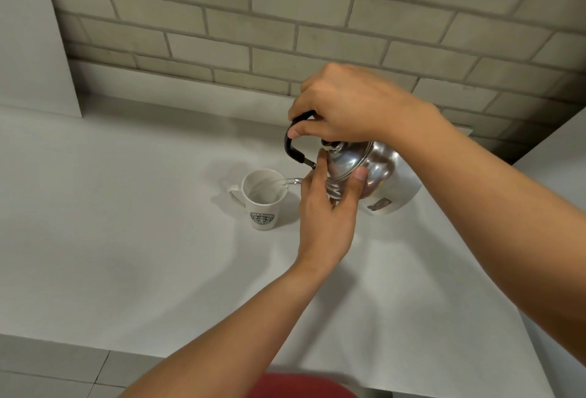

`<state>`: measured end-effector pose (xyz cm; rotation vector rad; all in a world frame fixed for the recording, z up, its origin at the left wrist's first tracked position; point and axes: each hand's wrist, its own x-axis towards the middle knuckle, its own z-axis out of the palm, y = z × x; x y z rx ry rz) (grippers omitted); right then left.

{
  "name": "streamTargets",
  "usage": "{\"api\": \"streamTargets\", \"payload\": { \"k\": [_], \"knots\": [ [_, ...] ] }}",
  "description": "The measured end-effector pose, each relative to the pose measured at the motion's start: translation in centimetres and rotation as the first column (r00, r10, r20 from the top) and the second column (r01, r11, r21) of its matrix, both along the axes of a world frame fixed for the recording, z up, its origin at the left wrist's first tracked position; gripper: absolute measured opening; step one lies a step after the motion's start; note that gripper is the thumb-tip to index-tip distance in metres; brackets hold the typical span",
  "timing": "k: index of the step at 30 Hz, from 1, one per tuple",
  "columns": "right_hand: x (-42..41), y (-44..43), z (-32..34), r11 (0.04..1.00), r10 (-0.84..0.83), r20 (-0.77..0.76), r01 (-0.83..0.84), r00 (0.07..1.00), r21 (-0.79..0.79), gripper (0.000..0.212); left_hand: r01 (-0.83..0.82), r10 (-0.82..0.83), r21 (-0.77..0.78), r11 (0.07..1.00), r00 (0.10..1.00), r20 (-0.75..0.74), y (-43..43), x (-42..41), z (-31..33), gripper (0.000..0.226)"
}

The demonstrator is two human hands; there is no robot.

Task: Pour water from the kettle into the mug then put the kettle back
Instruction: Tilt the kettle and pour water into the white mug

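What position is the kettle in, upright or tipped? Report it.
Tipped. The kettle leans toward the mug, spout over its rim, water streaming in.

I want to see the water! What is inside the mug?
Water runs from the kettle spout into the white mug. The inside wall shows pale; the bottom and water level cannot be made out.

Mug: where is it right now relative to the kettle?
In the head view the mug stands upright on the white counter, left of the tilted kettle, whose spout reaches its rim; the left hand is just beside it.
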<state>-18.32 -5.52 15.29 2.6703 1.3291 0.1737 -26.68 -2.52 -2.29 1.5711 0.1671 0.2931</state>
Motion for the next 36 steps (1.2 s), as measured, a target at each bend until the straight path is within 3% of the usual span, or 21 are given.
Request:
{"api": "streamTargets", "payload": {
  "k": [26, 32, 36],
  "knots": [
    [0.6, 1.6, 0.6, 0.997, -0.024, -0.009, 0.024, 1.000, -0.071, 0.030, 0.059, -0.066, -0.167, 0.984, 0.997, -0.034, 0.4, -0.5, 2.1, 0.070],
    [0.2, 2.0, 0.9, 0.995, -0.038, -0.039, 0.034, 0.999, -0.089, 0.029, 0.056, -0.067, -0.175, 0.983, 0.996, -0.058, 0.6, -0.7, 2.5, 0.040],
    [0.2, 2.3, 0.9, 0.994, -0.038, -0.035, 0.034, 0.999, -0.101, 0.026, 0.053, -0.063, -0.190, 0.980, 0.997, -0.046, 0.7, -0.7, 2.4, 0.069]
  ]
}}
